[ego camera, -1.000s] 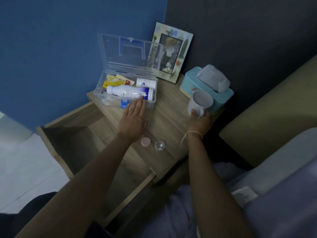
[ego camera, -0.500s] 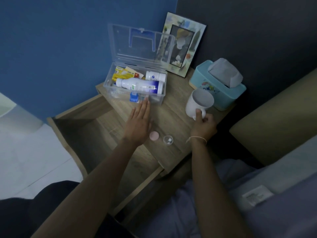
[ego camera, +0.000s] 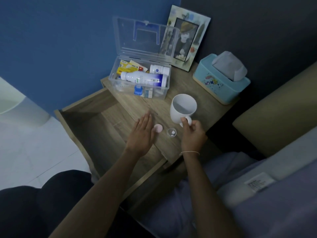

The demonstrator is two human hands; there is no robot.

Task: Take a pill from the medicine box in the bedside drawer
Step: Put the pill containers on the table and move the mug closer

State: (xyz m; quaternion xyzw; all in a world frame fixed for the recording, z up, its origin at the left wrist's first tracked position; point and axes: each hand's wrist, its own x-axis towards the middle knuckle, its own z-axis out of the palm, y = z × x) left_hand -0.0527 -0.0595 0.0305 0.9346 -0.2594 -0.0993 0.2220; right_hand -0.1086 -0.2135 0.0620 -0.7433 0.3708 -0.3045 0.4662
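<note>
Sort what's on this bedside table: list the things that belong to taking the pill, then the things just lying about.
Part of the job:
- medicine box, lid open
- small clear cup holding a pill
- pink cap, beside the left hand
- white mug, handle held by the right hand
- open drawer

Lying about:
- picture frame
- tissue box

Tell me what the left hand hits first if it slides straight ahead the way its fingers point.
Probably the clear medicine box. The left hand lies flat and open, fingers aimed up the bare nightstand top toward the box's front wall; nothing shows between them, though depth is hard to judge.
</note>
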